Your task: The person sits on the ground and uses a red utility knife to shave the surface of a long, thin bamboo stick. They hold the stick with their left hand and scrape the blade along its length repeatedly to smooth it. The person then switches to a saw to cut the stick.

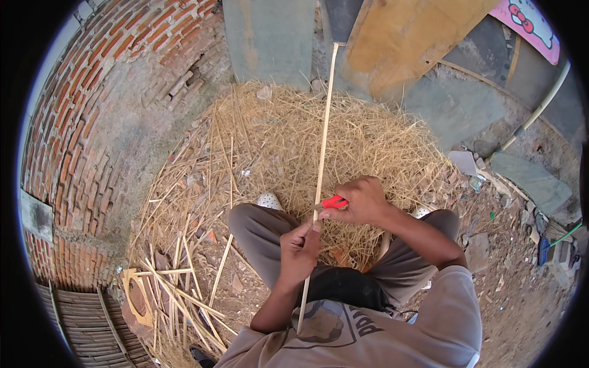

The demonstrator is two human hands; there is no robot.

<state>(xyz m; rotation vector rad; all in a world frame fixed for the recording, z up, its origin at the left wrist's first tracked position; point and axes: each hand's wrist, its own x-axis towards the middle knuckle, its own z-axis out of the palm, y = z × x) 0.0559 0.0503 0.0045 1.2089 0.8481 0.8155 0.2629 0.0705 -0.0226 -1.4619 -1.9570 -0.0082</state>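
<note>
A long, pale strip of split bamboo or wood (325, 136) runs from against my chest, between my knees, up toward the boards at the back. My left hand (299, 248) is closed around its lower part, thumb and fingers pinching it. Just above, my right hand (361, 199) grips a red-handled knife (334, 202). Its blade lies against the strip near my left thumb; most of the blade is hard to make out. Both hands are close together over my lap.
A heap of thin shavings (380, 129) spreads in front of my legs. Several cut strips (178, 294) lie at my left, near a brick wall (80, 159). Boards (270, 43) lean at the back. Rubble (478, 245) and a broom (555, 233) are at the right.
</note>
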